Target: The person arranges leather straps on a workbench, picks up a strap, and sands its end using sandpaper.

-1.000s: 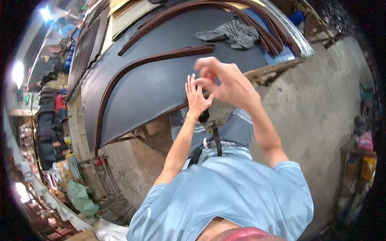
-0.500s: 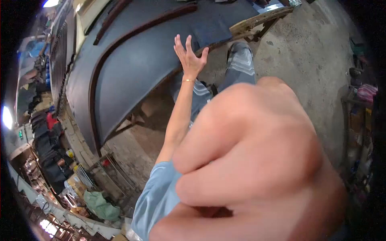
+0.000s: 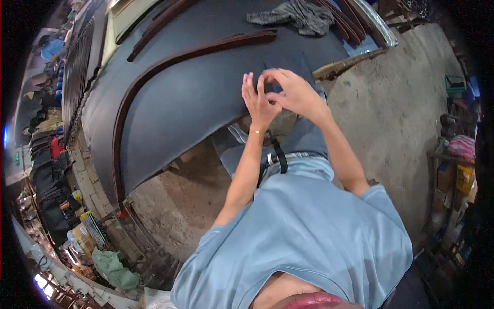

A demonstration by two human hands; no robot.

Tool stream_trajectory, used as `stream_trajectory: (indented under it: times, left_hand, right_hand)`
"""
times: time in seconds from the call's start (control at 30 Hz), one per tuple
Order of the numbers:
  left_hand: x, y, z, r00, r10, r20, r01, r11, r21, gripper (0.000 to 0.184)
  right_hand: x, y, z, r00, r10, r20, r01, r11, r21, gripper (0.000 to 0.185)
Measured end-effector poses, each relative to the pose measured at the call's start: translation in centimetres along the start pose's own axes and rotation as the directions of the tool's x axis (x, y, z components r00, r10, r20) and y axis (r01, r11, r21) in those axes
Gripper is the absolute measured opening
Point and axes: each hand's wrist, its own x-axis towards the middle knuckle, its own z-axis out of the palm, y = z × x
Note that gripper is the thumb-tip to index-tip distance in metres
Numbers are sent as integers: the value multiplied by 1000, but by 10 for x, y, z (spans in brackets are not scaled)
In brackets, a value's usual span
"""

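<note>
My left hand (image 3: 260, 107) is raised over the near edge of the dark sheet-covered table (image 3: 190, 98), its fingers stretched up and apart. Close beside it, my right hand (image 3: 298, 95) has curved fingers, with thumb and forefinger spaced apart. The fingertips of both hands nearly meet, and I cannot tell whether they touch. Neither hand shows anything in its grip. Beyond them, a long dark brown strip bundle (image 3: 154, 67) lies bent in a curve across the table. A crumpled grey cloth (image 3: 303, 18) rests at the far side.
More brown strips (image 3: 345, 23) lie at the table's far right, near a wooden edge piece (image 3: 350, 64). Concrete floor (image 3: 391, 113) stretches to the right, towards a cluttered shelf (image 3: 445, 170). Stacked dark material (image 3: 49, 180) and a green bag (image 3: 116, 269) are at left.
My right hand has moved from close in front of the camera out beside my left hand, its closed fingers now parted. The view has shifted, bringing the grey cloth and my shirt into sight.
</note>
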Motion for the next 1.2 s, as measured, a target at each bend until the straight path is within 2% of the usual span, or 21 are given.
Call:
stream_trajectory:
  times: [0.03,0.07,0.13,0.17,0.2,0.27,0.3,0.33,0.4,0.43,0.53,0.57,0.6,0.67,0.77,0.87,0.97,1.03,1.07,1.13,1.2]
  left_hand:
    - [2,1,-2,1000,-13,24,13,1000,14,69]
    - [1,0,-1,998,-30,53,29,999,28,70]
    - [-2,-4,0,994,3,105,-12,996,88,65]
    - [-1,-5,-2,992,5,127,-16,997,82,62]
    - [-2,-6,-3,989,5,151,-16,997,77,60]
    - [-1,-5,-1,995,-37,92,31,997,71,51]
    - [1,-4,1,996,-80,37,78,995,56,42]
    - [4,-5,2,997,-74,24,73,996,52,42]
    - [20,-11,5,976,-204,72,207,977,-47,24]
    - [42,-13,9,991,-132,21,133,989,-62,15]
    - [108,-26,23,998,53,43,-55,998,42,25]
    - [121,-37,32,990,90,106,-99,991,87,29]
    - [126,-45,38,990,104,100,-112,990,87,29]
    - [132,-60,49,949,215,230,-262,944,200,30]
    - [124,-68,52,933,268,242,-321,922,215,31]
    - [120,-63,45,937,261,231,-313,923,225,28]
    - [126,-72,49,926,203,319,-290,922,257,21]
    - [138,-77,52,834,85,546,-215,960,180,15]
    - [147,-75,48,850,213,482,-329,929,171,13]
    - [161,-69,30,810,404,425,-513,840,180,14]
    - [164,-61,14,813,455,363,-527,841,125,13]
  right_hand:
    - [-8,30,15,998,44,-39,-50,985,-165,71]
    - [-12,39,20,998,39,-41,-46,985,-168,71]
    - [-17,49,25,928,371,-37,-352,837,-419,101]
    - [-13,59,23,928,367,62,-318,868,-381,112]
    - [-11,65,26,931,361,60,-313,871,-379,112]
    - [-5,61,20,920,348,182,-180,785,-594,114]
    - [-3,66,30,935,328,133,-187,776,-602,113]
    - [-1,65,36,957,284,55,-190,761,-620,90]
    - [4,94,64,980,134,-148,-199,687,-698,68]
    - [8,83,57,978,145,-152,-210,692,-690,58]
    - [14,79,56,973,199,-118,-225,692,-686,56]
    - [15,80,58,973,189,-133,-228,692,-685,56]
    - [14,82,60,975,177,-137,-222,694,-685,57]
    - [11,78,54,975,201,-97,-210,687,-695,57]
    - [8,83,58,972,195,-128,-231,718,-657,57]
    - [5,82,53,975,184,-121,-220,768,-602,56]
    - [6,92,39,983,182,-39,-178,854,-488,54]
    - [6,86,20,978,208,14,-188,909,-372,50]
    - [7,84,17,978,207,24,-184,910,-372,50]
    - [7,83,14,976,211,62,-171,904,-391,52]
    - [4,87,16,976,203,74,-156,899,-410,48]
